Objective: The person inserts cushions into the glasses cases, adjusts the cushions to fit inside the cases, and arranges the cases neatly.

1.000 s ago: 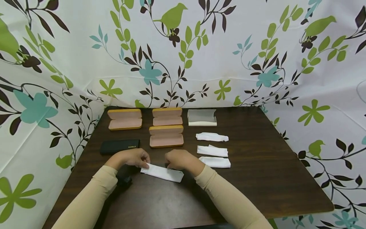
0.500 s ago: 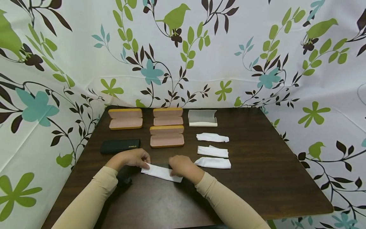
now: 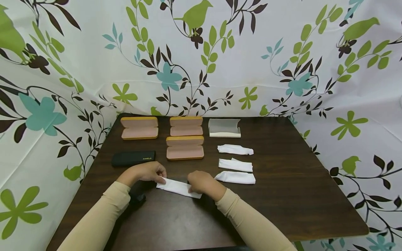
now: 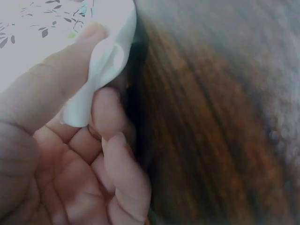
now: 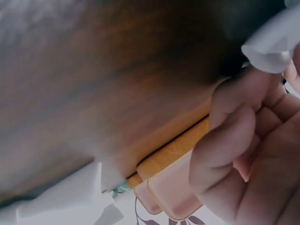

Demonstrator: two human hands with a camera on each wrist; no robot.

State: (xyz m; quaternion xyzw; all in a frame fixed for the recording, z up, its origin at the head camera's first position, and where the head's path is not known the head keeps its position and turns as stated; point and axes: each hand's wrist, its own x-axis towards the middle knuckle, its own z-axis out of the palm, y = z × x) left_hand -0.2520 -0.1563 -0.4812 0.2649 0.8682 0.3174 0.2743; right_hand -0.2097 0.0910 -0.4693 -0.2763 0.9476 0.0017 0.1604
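Observation:
A folded white cloth (image 3: 176,187) stretches between my hands, low over the near middle of the table. My left hand (image 3: 145,172) pinches its left end; the left wrist view shows the cloth's looped fold (image 4: 110,61) between thumb and fingers. At the right end my right hand (image 3: 203,182) grips the cloth with curled fingers. In the right wrist view a cloth end (image 5: 269,51) shows at the fingertips, the thumb's contact partly out of frame. Three similar folded white cloths (image 3: 235,149) lie in a column right of my right hand.
Three open orange cases with pink lining, two at the back (image 3: 139,132) (image 3: 186,131) and one nearer (image 3: 185,152), stand beyond my hands. A pale open case (image 3: 224,134) is back right. A closed black case (image 3: 133,159) lies behind my left hand on the brown table (image 3: 298,195).
My right hand has shifted slightly right and come from the cloth's far edge onto its right end. The left hand keeps its pinch. The head view has shifted slightly.

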